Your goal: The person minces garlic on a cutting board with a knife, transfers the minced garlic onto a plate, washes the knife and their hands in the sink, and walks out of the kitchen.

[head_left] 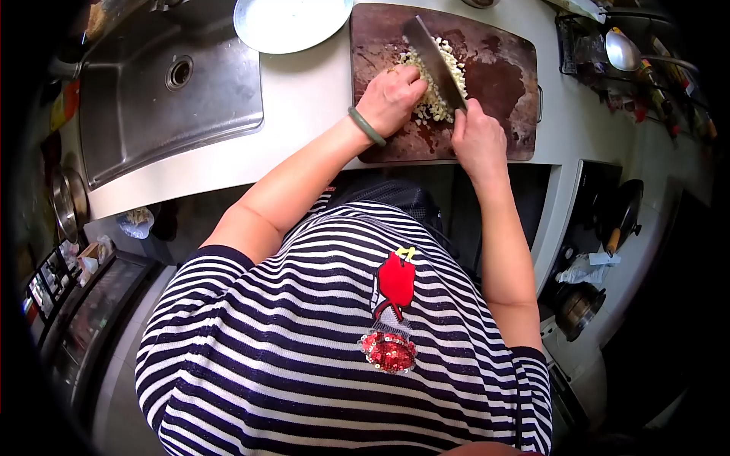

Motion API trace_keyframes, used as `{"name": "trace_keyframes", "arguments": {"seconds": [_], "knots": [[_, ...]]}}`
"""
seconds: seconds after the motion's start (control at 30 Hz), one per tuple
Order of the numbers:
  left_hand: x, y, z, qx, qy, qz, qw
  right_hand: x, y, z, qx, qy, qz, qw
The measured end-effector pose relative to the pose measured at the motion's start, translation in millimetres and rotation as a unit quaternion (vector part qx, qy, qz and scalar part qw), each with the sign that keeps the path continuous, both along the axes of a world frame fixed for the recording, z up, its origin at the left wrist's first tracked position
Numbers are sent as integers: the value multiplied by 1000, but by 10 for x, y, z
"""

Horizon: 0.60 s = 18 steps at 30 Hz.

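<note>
My right hand (479, 140) is wrapped round the handle of a wide-bladed knife (435, 63), whose blade slants up and to the left across the cutting board (498, 99). Small pale chopped pieces (449, 57) lie on both sides of the blade. My left hand (394, 97), with a green bangle at the wrist, rests beside the blade's left face over the pieces. Its fingers are curled, and whatever lies beneath them is hidden.
A white plate (293, 23) stands left of the board, near a steel sink (171, 91). On the right are a rack with a metal ladle (623, 51), a dark pan (620, 216) and a pot (579, 310). The counter's front edge runs close to my body.
</note>
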<state>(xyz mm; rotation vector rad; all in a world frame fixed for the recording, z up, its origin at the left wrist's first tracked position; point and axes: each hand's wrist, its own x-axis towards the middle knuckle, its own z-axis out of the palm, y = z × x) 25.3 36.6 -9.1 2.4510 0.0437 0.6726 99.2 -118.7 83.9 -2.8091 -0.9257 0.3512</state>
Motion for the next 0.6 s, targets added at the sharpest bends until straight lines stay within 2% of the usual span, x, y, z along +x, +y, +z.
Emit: {"name": "trace_keyframes", "arguments": {"seconds": [0.1,0.2,0.37,0.47,0.6], "knots": [[-79,68,15,-10,-19,27,999,-13,41,-88,-15,0,3,1000],[-251,141,37,-36,18,79,996,-23,-1,-70,-4,-6,4,1000],[-363,110,10,-51,46,77,995,-91,43,113,13,4,13,1000],[-354,99,6,-49,17,92,994,-127,65,47,-26,17,46,998],[-424,110,-14,-45,26,116,992,-149,69,-71,-9,27,29,999]]}}
